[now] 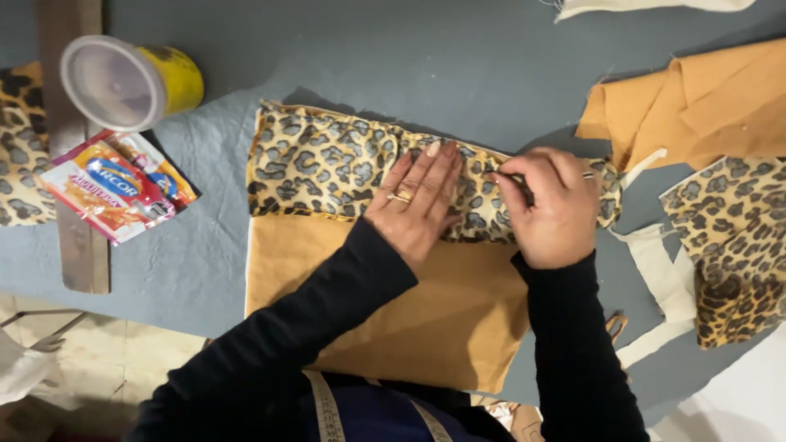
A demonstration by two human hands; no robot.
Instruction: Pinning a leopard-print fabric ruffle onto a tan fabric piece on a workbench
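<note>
Two hands are laid on a leopard strip (327,164) that lies along the far edge of a tan panel (409,311) on the grey table (205,254). The left hand (417,205) is pressed flat, fingers spread and gripping nothing, so the strip is kept from shifting. The right hand (553,209) is clenched, its fingers (512,184) pinched on the strip's top edge around something small and dark; a pin, perhaps, though this cannot be told. Farther left, a yellow tub (131,82) and a sachet (115,188) are kept aside; tan cloth (696,98) is piled far right.
</note>
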